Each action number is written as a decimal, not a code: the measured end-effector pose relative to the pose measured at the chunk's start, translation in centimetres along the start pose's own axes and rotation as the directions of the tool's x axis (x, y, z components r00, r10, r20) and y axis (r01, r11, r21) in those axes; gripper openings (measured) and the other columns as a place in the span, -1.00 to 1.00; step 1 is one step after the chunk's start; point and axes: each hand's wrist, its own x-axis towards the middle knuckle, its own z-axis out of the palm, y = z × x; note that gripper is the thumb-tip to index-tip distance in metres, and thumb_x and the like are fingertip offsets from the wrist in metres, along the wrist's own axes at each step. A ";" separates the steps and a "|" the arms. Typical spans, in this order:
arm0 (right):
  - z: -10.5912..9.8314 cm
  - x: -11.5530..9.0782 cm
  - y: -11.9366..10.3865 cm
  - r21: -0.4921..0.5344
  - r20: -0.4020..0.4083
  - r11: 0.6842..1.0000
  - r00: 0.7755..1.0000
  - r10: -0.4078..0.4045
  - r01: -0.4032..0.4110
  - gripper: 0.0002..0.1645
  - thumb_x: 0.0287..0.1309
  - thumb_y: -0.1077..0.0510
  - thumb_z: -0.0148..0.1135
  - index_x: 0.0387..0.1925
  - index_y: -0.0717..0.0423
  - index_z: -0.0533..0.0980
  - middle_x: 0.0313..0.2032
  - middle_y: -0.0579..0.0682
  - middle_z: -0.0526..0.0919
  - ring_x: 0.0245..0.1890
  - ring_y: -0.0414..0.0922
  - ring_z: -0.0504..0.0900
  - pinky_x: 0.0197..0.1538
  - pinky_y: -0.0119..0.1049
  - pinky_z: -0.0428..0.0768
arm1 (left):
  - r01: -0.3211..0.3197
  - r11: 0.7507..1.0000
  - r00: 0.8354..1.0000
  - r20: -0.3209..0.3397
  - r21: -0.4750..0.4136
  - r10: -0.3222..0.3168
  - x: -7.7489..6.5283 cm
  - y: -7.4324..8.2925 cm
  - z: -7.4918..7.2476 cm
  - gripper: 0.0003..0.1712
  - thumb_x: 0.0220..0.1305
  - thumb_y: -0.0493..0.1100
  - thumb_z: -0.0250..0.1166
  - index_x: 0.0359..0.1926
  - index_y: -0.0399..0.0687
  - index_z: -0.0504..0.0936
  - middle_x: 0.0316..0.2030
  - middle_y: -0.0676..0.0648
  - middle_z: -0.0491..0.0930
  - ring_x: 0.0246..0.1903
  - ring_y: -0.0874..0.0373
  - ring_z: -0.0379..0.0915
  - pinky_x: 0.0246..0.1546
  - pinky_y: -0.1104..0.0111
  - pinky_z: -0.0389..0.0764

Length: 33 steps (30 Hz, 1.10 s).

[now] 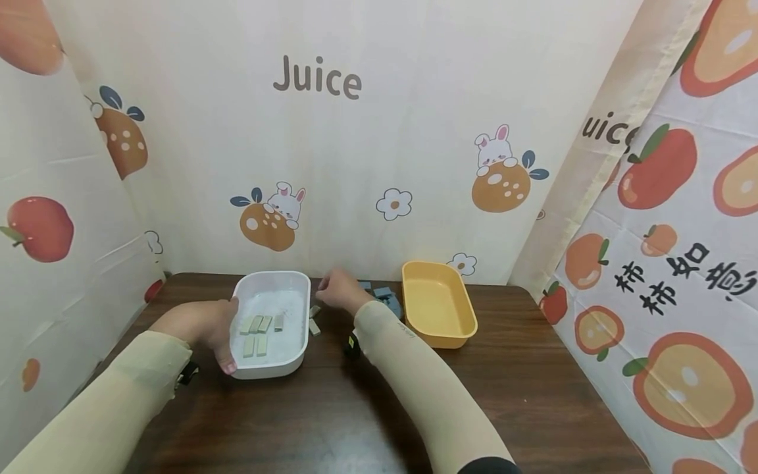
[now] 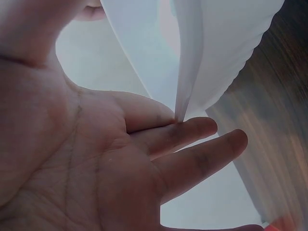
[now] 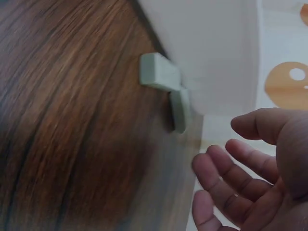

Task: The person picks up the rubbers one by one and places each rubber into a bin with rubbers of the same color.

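- left hand holds the white tray by its left side. i see the thumb by the near corner and the fingers up along the rim.
- six green blocks lie in that tray, four in a back row and two in front.
- next come two loose green blocks on the brown table, just outside the tray's right wall. one lies behind the other, and their ends look to touch, but i can't be sure.
- the far loose one slants away and right, about toward the right hand. the near one slants the other way, with its far end tipped to the left.
- then comes the right hand. its fingers are softly bent, the thumb stands off from them, and i see nothing in the gap. the loose pair is near it, a bit to the left and closer to the person. so this hand is the nearer one; the whole tray sits between the pair and the left hand.
- past it are some blue-gray blocks, then the yellow tray.
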 end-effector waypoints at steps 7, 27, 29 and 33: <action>0.8 0.4 0.0 -0.140 0.114 0.990 0.993 0.016 0.000 -0.63 0.38 -0.05 0.60 0.05 0.09 0.87 0.01 0.02 0.91 -0.06 -0.06 0.83 0.11 -0.09 0.85 | -0.002 1.000 1.000 -0.005 0.006 0.002 0.0 0.1 0.0 0.86 -0.43 0.12 0.97 0.66 -0.70 0.01 0.51 -0.77 0.25 0.31 -0.62 0.40 0.47 -0.61 0.34; 1.3 -0.2 -0.2 -0.250 0.085 0.968 0.996 0.009 0.013 -0.67 0.36 -0.04 0.58 -0.41 0.03 0.66 -0.45 -0.06 0.66 -0.45 -0.09 0.58 -0.38 -0.23 0.57 | 0.007 1.000 1.000 -0.005 0.001 -0.007 0.2 0.1 0.0 0.88 -0.43 0.15 0.97 0.68 -0.67 -0.01 0.52 -0.75 0.26 0.33 -0.61 0.38 0.50 -0.60 0.32; 1.3 -0.2 -0.2 -0.255 0.085 0.967 0.996 0.007 0.015 -0.70 0.36 -0.01 0.60 -0.39 0.03 0.68 -0.43 -0.06 0.68 -0.44 -0.09 0.59 -0.37 -0.23 0.59 | 0.010 1.000 1.000 -0.005 0.004 -0.010 0.2 0.2 0.0 0.87 -0.42 0.14 0.97 0.68 -0.67 0.00 0.52 -0.75 0.26 0.32 -0.61 0.38 0.49 -0.60 0.33; 1.5 -0.2 -0.2 -0.263 0.094 0.965 0.996 0.005 0.020 -0.72 0.38 0.04 0.59 -0.40 0.03 0.68 -0.44 -0.04 0.69 -0.45 -0.09 0.59 -0.37 -0.22 0.59 | 0.017 1.000 1.000 -0.007 0.012 -0.017 0.1 0.2 0.0 0.85 -0.41 0.13 0.97 0.67 -0.68 0.01 0.52 -0.76 0.25 0.33 -0.62 0.37 0.49 -0.60 0.33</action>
